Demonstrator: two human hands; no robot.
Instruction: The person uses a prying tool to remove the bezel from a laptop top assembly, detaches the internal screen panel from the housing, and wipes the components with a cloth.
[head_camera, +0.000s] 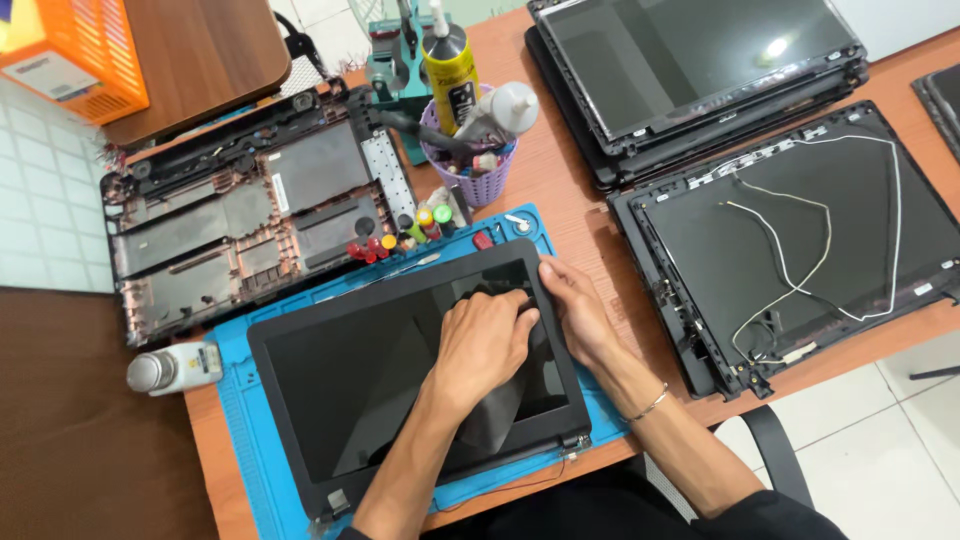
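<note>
The laptop screen panel (400, 380) is showing glossy black glass inside a matt black plastic bezel. A dark cloth (500, 410) under the left hand (485, 345) is looking soft and matt. The blue work mat (240, 440) is appearing rubbery and ribbed, lying on a smooth wood-grain desk (570, 190). The right hand (575, 310) is wearing a shiny metal bracelet (650, 403).

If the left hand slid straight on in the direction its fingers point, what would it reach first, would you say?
The left hand points up and to the right across the laptop screen. It would likely first meet the right hand, whose fingers rest on the screen's upper right bezel; they look almost touching already.
</note>
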